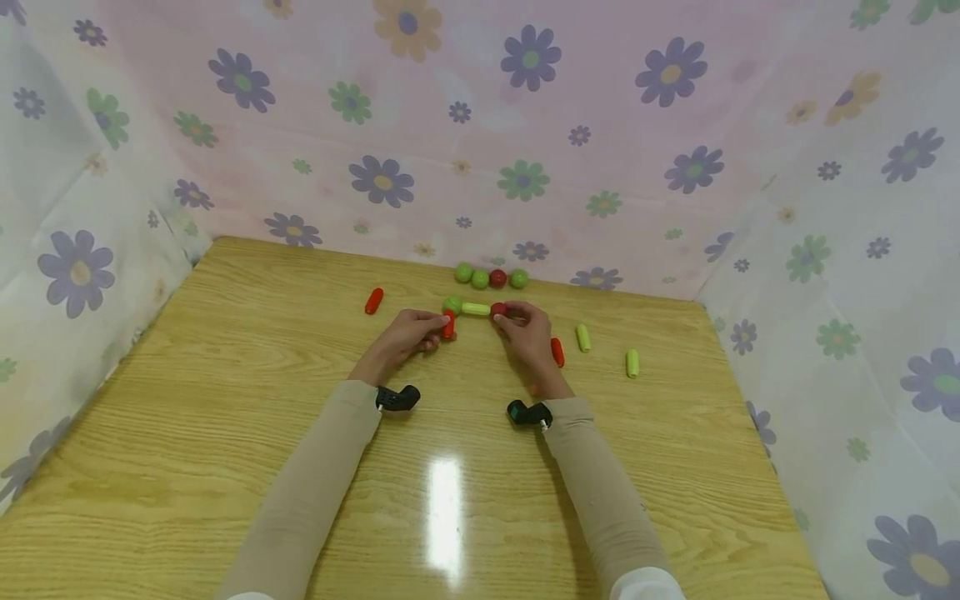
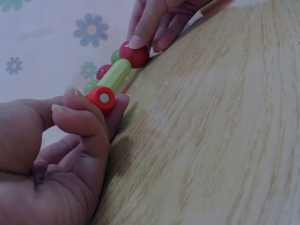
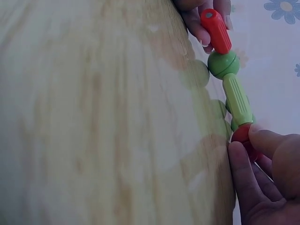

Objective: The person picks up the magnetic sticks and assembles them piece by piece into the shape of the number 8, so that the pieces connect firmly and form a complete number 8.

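Observation:
My left hand (image 1: 407, 335) pinches a red magnetic rod (image 1: 448, 327) between thumb and fingers. The rod's far end meets a green ball (image 3: 223, 64). From that ball a ribbed light green rod (image 1: 476, 309) runs across to a dark red ball (image 2: 134, 55), which my right hand (image 1: 529, 335) grips with thumb and fingertips. Together the pieces form a bent chain low over the table. The left wrist view shows a round silver spot on the red rod's near end; the green ball is hidden there behind the rod and fingers.
Behind the chain, several balls, green and one dark red (image 1: 498, 278), stand in a row near the table's back edge. A loose red rod (image 1: 374, 301) lies to the left. Right of my right hand are another red rod (image 1: 557, 352) and two light green rods (image 1: 583, 337).

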The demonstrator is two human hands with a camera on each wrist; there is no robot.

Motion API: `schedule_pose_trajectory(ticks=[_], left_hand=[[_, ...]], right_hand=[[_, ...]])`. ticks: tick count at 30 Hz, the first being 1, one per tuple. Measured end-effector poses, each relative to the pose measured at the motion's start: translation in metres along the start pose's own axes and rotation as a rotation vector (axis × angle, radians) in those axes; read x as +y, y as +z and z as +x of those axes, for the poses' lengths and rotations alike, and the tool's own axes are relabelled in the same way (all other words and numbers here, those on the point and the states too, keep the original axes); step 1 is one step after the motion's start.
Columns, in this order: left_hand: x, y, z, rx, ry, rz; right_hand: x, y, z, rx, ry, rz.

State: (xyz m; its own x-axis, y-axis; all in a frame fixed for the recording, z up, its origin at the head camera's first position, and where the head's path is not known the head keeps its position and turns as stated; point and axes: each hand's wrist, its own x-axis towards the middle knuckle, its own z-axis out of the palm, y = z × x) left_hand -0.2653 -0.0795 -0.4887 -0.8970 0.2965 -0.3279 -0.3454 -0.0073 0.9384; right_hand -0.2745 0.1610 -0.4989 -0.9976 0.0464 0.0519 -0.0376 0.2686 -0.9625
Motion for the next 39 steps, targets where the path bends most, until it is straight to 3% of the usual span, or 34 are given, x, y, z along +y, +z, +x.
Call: schedule_pose_trajectory(ticks=[11, 21, 39], left_hand=[[-0.0018, 0.0002, 0.002, 0.001, 0.015, 0.017], [-0.0049, 0.0014, 0.0036, 0.005, 0.035, 0.034], [-0.0044, 0.0036, -0.0049, -0.001, 0.058, 0.053]], right_hand=[[0.0063, -0.003, 0.0012, -0.027, 0.03, 0.131], [0.0083, -0.005, 0.0017, -0.036, 0.009, 0.112], [0.0086, -0.0056, -0.0003, -0.015, 0.002, 0.02]])
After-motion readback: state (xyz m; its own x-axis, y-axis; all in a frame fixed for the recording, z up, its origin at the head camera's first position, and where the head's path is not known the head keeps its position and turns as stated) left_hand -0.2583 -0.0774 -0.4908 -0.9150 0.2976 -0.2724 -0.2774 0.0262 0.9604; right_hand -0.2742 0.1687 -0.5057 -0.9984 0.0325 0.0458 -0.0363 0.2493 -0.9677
